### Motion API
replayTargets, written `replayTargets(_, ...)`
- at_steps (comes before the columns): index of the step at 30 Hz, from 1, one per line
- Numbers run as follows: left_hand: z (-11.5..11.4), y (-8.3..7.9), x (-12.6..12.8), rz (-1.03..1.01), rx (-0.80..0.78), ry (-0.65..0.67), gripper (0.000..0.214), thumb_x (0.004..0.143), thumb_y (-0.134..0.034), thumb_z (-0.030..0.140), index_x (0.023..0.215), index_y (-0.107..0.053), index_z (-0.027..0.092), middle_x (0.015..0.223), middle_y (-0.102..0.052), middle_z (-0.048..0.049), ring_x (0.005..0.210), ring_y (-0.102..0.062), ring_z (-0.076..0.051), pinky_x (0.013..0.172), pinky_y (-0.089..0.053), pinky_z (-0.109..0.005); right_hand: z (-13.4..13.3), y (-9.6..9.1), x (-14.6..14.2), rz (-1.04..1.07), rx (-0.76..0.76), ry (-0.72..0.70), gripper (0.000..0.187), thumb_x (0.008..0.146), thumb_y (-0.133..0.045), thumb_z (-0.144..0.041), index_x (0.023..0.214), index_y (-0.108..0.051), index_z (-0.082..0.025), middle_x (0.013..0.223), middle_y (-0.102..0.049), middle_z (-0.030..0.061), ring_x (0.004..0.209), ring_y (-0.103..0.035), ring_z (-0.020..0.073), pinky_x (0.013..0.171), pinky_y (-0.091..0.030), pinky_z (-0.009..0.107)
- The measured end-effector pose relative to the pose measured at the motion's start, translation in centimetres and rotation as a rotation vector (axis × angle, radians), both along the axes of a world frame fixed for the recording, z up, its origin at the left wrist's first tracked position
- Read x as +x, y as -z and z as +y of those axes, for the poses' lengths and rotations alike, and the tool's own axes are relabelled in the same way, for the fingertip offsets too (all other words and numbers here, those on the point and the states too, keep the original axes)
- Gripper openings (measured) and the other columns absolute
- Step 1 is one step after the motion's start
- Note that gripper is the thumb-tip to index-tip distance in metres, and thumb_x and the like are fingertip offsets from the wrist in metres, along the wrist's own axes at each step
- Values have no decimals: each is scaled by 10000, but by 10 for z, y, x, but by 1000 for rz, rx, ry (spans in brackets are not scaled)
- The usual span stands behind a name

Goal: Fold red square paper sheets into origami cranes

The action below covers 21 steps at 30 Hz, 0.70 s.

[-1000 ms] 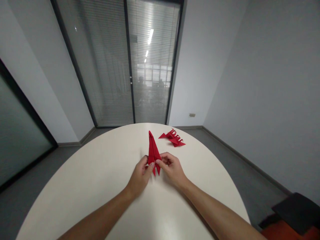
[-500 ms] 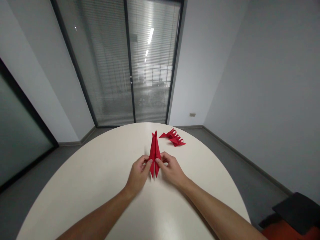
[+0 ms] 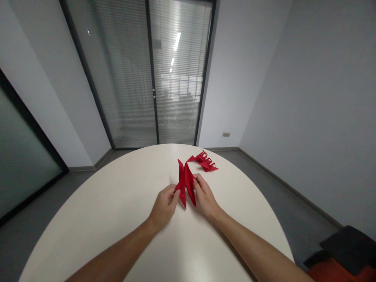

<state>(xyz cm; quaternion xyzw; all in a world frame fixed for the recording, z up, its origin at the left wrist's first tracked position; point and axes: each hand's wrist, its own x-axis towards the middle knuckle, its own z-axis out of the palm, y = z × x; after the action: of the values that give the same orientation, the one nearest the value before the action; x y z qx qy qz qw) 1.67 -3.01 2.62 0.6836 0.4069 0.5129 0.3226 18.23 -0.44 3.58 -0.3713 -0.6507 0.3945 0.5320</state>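
Cream-white is the round surface [image 3: 96, 211], and over its near part the left forearm [image 3: 123, 244] and the right forearm [image 3: 246, 241] come from below, slanting inward to each other. The left grip [image 3: 163, 200], with curled fingers, is pinching the left side of a red folded piece [image 3: 185, 181]. The right grip [image 3: 205, 195] is pinching the right side of it, the knuckles turned upward. So this piece is between the two grips, its points spread toward the person and away. Farther, to the right, a second red piece [image 3: 206, 161] with several loops lies on the surface. Behind stands a glass partition with blinds [image 3: 126, 98].
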Motion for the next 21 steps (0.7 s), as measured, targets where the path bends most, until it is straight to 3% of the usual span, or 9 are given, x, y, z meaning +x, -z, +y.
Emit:
replayTargets(4,0,1,0,75,26,20,283,985,-470,323,797,-623,177,813,-617,-29,788,-581,-174,751,-446,-272,3,1,-1,129,17,8,146,967,-528,-395,1002,-477,-263,777,-476,-42,627,-415,145,582,-362,260)
replayTargets(14,-4,-6,0,104,52,38,280,996,-449,304,790,-600,187,817,-608,-29,768,-561,-171,744,-441,-276,1,-1,-1,37,-8,46,242,935,-587,-459,894,-535,-226,795,-562,-14,697,-511,161,666,-443,283)
replayTargets(21,2,5,-2,-93,-57,-95,354,999,-429,414,773,-584,190,784,-599,-21,712,-555,-164,673,-465,-268,6,-3,8,37,100,167,215,947,-576,-434,931,-571,-220,999,-647,57,915,-597,208,818,-497,332)
